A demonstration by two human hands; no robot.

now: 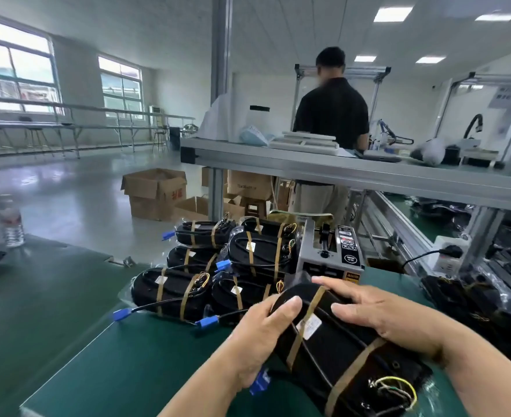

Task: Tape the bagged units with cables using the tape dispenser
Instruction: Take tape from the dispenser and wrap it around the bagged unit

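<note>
Fig. 1. My left hand (263, 335) grips the bagged unit (338, 347), thumb across its top and fingers curled beneath. My right hand (377, 314) lies on it, fingers nearly straight and pressing. The unit, crossed by tape bands (316, 305), is at the counter's (128, 356) near right corner, the tape dispenser (332, 254) just beyond and taped units (218, 266) stacked to its left

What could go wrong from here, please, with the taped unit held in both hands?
The blue connector sticking out below the left hand may snag. The loose wires at the near end of the taped unit could bend or catch. The piled stack beside the tape dispenser might slide if another lands on it.
</note>
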